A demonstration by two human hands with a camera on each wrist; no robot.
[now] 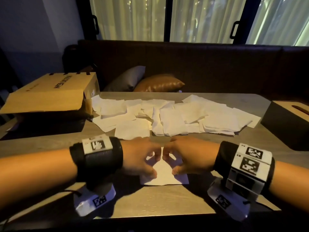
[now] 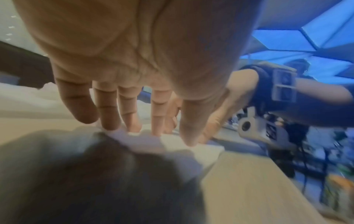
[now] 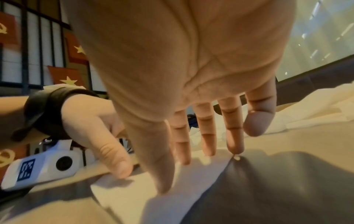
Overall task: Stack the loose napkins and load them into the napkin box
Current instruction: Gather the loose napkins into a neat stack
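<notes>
A small stack of white napkins (image 1: 164,177) lies on the table near its front edge. My left hand (image 1: 151,163) and right hand (image 1: 170,162) meet over it, with the fingertips and thumbs of both pressing down on the paper. In the left wrist view the straight fingers (image 2: 109,115) stand on the far edge of the napkins (image 2: 203,153). The right wrist view has the fingers (image 3: 206,136) touching the napkins (image 3: 134,192) the same way. Several loose napkins (image 1: 167,118) lie spread across the middle of the table. The dark napkin box (image 1: 287,118), with a slotted wooden top, stands at the right edge.
A brown cardboard box (image 1: 50,94) lies on its side at the back left, next to the loose napkins. Behind the table (image 1: 158,203) runs a dark bench with two cushions (image 1: 158,83). Bare tabletop lies between the hands and the front edge.
</notes>
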